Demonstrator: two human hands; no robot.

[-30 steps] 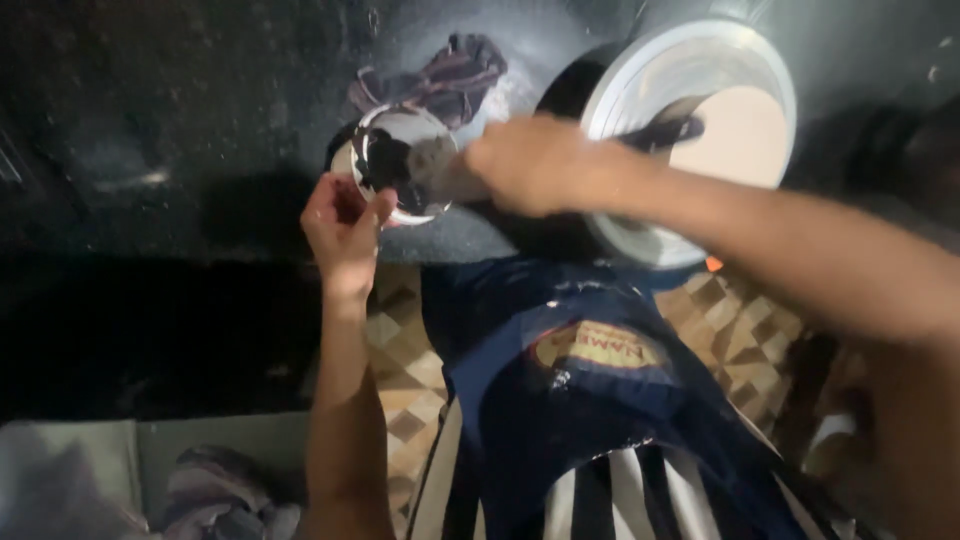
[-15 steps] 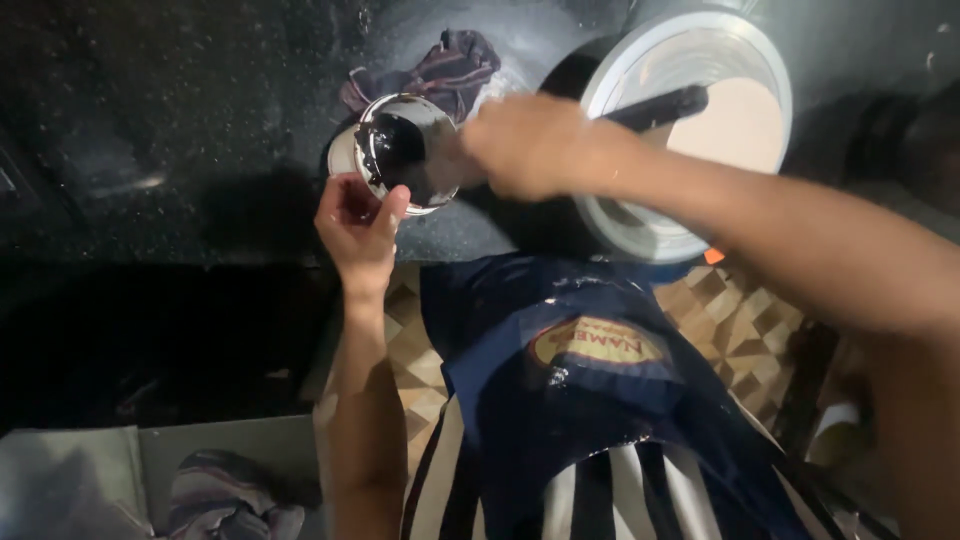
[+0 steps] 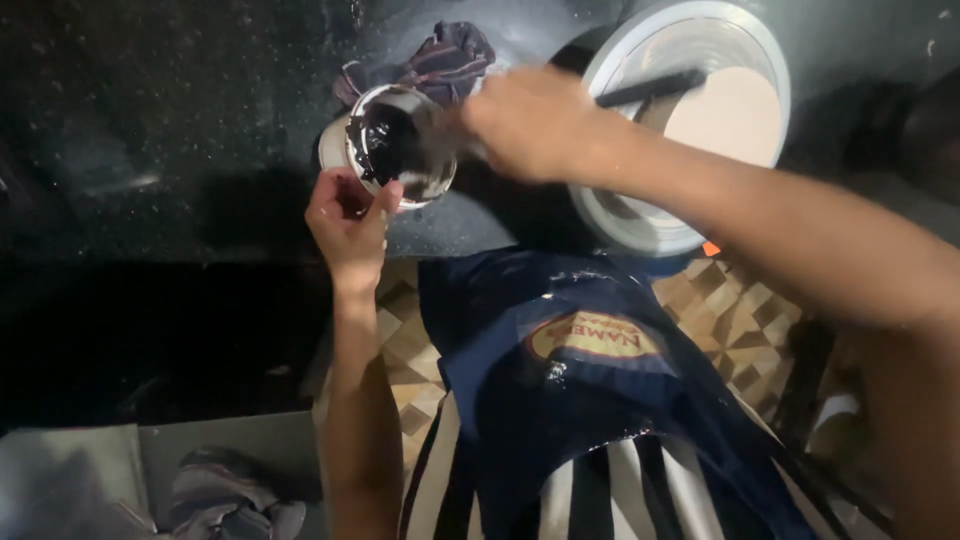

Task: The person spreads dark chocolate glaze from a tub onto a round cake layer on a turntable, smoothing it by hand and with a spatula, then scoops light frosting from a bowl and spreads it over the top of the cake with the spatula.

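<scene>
Nearest me, my left hand grips the near rim of the small steel cup on the dark counter. It looks light, rigid and wet-slick, so the rim is my hold. Beyond, my right hand is closed over the cup's far edge; what it holds I cannot tell. Farther off sits the white bucket.

Dim scene, light from above. Dark surface mostly black, faint speckle. Glare on steel cup and big white bowl. Right hand motion-blurred. Lower-left corner murky, soft.
</scene>
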